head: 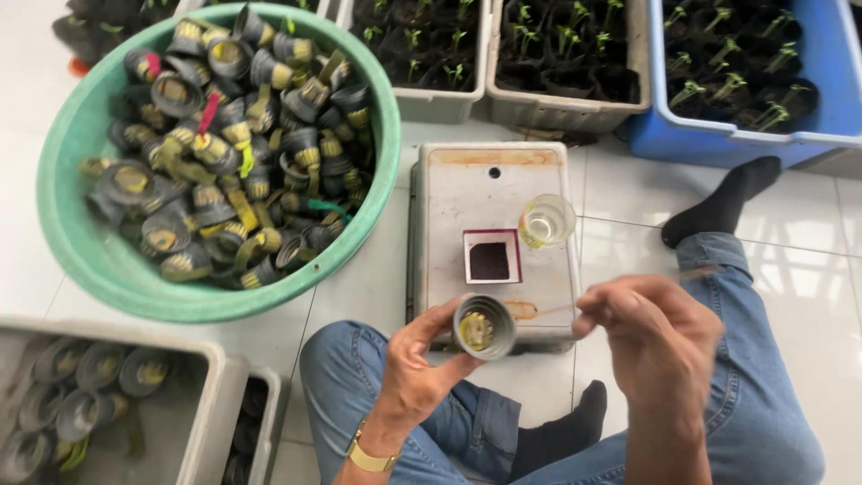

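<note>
Round black cup [484, 327], yellow sponge core

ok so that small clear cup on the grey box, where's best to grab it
Grip the clear cup around its round side wall, coming from the right. It stands upright with its mouth open, and the small square dish sits close on its left, so the right side of the grey box looks freer.

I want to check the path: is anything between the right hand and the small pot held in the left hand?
Nothing visible: open air separates the right hand from the small pot in the left hand.
</note>
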